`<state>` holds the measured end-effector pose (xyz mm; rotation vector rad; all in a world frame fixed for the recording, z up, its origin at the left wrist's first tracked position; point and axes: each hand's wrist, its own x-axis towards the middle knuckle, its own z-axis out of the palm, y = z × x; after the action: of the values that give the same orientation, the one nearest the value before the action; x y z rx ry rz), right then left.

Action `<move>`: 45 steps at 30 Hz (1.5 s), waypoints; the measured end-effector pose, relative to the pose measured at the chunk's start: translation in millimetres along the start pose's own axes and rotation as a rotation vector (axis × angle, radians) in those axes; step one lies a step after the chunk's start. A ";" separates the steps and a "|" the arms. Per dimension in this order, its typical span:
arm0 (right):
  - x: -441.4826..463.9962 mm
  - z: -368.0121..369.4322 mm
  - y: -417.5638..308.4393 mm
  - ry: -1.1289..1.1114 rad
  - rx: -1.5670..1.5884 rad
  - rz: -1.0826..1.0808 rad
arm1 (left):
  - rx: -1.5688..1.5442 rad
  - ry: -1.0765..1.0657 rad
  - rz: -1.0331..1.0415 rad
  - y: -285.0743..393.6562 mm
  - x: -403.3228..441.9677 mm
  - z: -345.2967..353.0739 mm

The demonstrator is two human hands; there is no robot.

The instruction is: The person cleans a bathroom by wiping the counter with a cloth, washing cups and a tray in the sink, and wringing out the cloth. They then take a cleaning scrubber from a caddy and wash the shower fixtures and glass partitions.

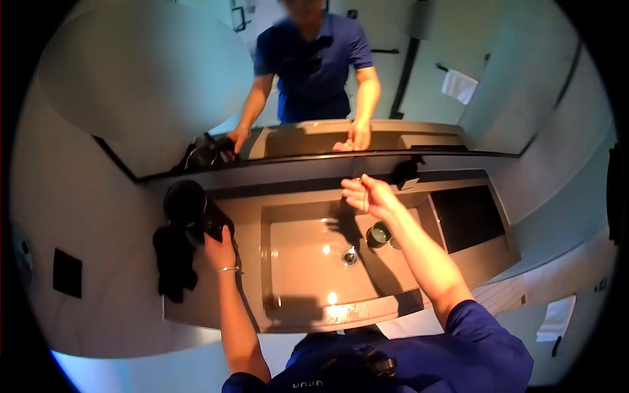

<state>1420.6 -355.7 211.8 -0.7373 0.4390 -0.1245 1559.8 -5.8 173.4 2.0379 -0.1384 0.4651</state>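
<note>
My left hand [219, 247] is at the left end of the counter, its fingers closed around the near part of a black object [213, 213]. A black round piece [185, 202] sits against it; whether the two are one thing I cannot tell. A crumpled black cloth-like item [173, 262] lies beside them. Over the back of the sink [295, 239], my right hand [370, 195] is raised, fingers spread and palm turned up, with nothing visible in it. Below the right forearm, a green glass [378, 234] is in the sink near the drain [350, 256].
A small black dispenser-like item with a pale label [407, 175] stands at the counter's back edge. On the right end lies a dark flat panel [468, 218]. A wide mirror [419, 78] runs behind the counter [249, 209]. A white towel [557, 318] hangs at lower right.
</note>
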 end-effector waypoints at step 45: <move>143.4 84.6 126.7 0.370 -1.936 -0.144 | -0.471 -0.084 -0.473 -47.3 -18.2 -262.2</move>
<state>1580.9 -247.1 132.6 -2.6768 0.8141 0.0837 1486.8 242.4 239.4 1.5563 0.1692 0.0390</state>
